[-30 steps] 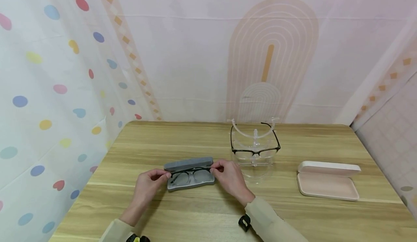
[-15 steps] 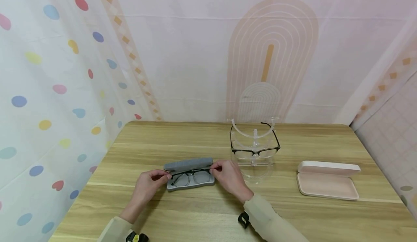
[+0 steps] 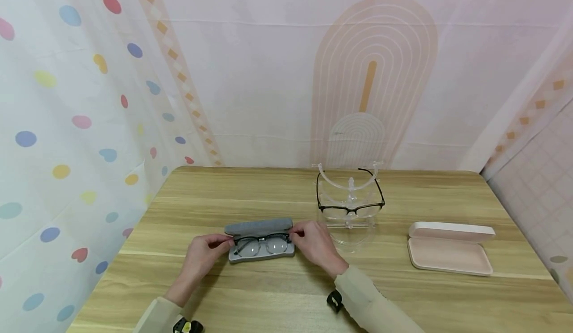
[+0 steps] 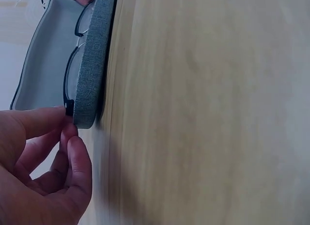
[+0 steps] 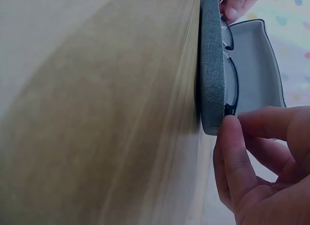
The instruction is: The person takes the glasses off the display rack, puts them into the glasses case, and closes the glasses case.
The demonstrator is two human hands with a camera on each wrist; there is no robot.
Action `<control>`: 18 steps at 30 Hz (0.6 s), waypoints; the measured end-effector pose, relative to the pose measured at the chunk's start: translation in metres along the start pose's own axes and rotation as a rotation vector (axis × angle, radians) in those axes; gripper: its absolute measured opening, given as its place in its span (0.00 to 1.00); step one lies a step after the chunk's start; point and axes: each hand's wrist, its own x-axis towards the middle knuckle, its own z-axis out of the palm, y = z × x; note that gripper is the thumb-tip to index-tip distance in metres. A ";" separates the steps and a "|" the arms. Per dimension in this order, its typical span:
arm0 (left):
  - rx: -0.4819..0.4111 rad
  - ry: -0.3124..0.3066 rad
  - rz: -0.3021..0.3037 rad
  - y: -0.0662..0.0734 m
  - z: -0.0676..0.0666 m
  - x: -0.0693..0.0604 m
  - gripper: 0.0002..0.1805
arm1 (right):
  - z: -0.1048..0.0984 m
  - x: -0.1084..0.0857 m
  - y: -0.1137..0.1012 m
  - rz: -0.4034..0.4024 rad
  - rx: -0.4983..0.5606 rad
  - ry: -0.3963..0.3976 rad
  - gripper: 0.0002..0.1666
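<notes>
A pair of eyeglasses (image 3: 276, 245) with a dark upper frame lies in an open grey glasses case (image 3: 258, 226), its temples folded behind the lenses. My left hand (image 3: 200, 259) pinches the left end of the frame between thumb and fingers. At the opposite end, my right hand (image 3: 316, 247) pinches the other corner. Seen from the left wrist, the black hinge corner sits at the fingertips of the left hand (image 4: 46, 171), beside the fabric-covered case wall (image 4: 91, 65). The right wrist view shows the right hand (image 5: 264, 162) likewise at the frame's corner. Fingers partly hide both ends.
Behind and right of the hands stands a clear display stand (image 3: 351, 188) bearing black-framed glasses (image 3: 351, 210). Farther right, an open pale pink glasses case (image 3: 451, 256) lies on the wooden table (image 3: 286, 298). A patterned curtain (image 3: 264, 89) hangs along the back.
The eyeglasses have shifted slightly down into the grey case, with the lenses turning more toward the head camera. Both hands keep their grip and barely move.
</notes>
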 end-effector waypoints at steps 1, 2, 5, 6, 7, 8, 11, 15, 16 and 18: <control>0.003 -0.004 0.004 0.000 0.000 0.000 0.09 | 0.000 0.000 0.000 0.004 -0.005 -0.006 0.09; 0.008 -0.007 0.009 0.000 0.000 -0.001 0.09 | -0.001 0.000 0.001 0.006 -0.007 -0.010 0.10; 0.005 -0.011 0.007 -0.001 -0.001 -0.003 0.10 | -0.001 -0.002 0.001 0.020 0.023 -0.013 0.11; 0.003 -0.010 0.006 -0.002 -0.001 -0.004 0.10 | -0.001 -0.003 0.001 0.022 0.038 -0.009 0.11; 0.003 -0.007 0.008 -0.002 -0.001 -0.005 0.10 | -0.002 -0.004 0.002 0.022 0.057 -0.004 0.12; 0.006 -0.001 0.007 -0.002 -0.002 -0.006 0.10 | -0.002 -0.005 0.001 0.018 0.067 0.004 0.12; 0.026 0.024 0.006 -0.001 -0.005 -0.009 0.09 | -0.004 -0.009 0.000 0.005 0.077 0.033 0.12; 0.046 0.070 -0.003 0.001 -0.011 -0.014 0.09 | -0.008 -0.018 -0.006 -0.012 0.052 0.078 0.11; 0.038 0.079 -0.014 0.001 -0.013 -0.015 0.10 | -0.008 -0.020 -0.008 -0.011 0.047 0.084 0.11; 0.012 0.095 -0.038 0.002 -0.015 -0.016 0.12 | -0.009 -0.023 -0.013 -0.002 0.041 0.090 0.11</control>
